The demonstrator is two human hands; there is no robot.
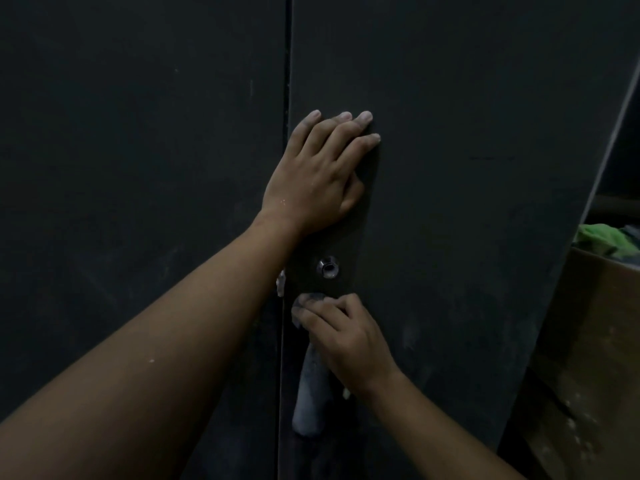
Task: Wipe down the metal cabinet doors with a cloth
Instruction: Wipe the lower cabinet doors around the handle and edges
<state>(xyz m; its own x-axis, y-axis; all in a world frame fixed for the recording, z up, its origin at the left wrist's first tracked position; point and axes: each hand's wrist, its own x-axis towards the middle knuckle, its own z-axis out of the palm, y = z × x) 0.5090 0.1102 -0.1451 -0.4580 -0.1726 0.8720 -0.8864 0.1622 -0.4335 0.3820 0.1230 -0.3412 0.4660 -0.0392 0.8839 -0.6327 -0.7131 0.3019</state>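
The left arm reaches in long from the lower left, forearm slanting up across the left cabinet door (138,168). The left hand (315,171) lies flat on the right cabinet door (467,168), just past the seam between the two. Its fingers are straight and close together, tips pointing up and to the right, and the palm presses on the dark metal.

The right arm comes up from the bottom right. The right hand (343,334) sits lower on the same door with its knuckles bent and its fingers curled round a grey cloth (310,403), holding it against the metal. A bunched end of the cloth shows past the fingertips, and the rest hangs straight down below the hand along the door's edge.

Between the two hands a small round keyhole (328,267) is set in the door, just above the cloth and just below the heel of the left hand.

Off to the right, beyond the door's edge, stands a cardboard box (588,341) with green fabric (602,239) heaped in its top.
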